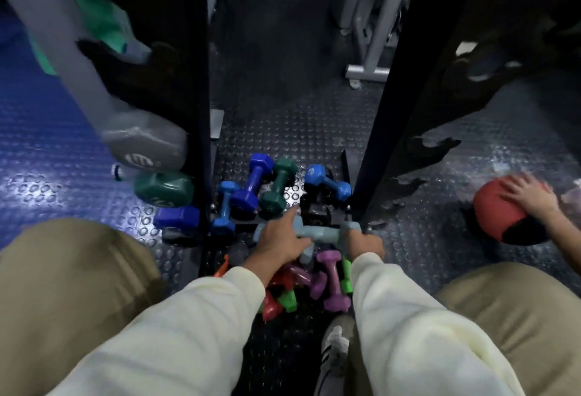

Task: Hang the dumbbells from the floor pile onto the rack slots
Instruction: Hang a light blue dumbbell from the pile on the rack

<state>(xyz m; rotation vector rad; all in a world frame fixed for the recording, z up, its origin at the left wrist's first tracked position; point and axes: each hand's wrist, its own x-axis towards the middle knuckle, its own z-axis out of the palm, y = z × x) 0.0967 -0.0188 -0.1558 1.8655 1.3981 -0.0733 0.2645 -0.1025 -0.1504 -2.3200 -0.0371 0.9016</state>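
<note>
A pale grey-blue dumbbell (322, 232) lies crosswise just above the floor pile (330, 279) of purple, green and red dumbbells. My left hand (278, 243) grips its left end with the index finger stretched forward. My right hand (366, 243) is curled around its right end. Beyond them, blue, violet and dark green dumbbells (278, 188) lie on the studded floor between the black rack uprights. The right rack panel (434, 150) shows bare hook slots. On the left rack side (201, 81), a grey (147, 144), a green (165, 189) and a blue dumbbell (177, 218) hang.
Another person's hand (531, 197) rests on a red ball (496, 207) on the floor at the right. My knees in tan trousers frame the pile on both sides, and a shoe (336, 342) stands below it. A grey machine frame (367, 72) stands behind the rack.
</note>
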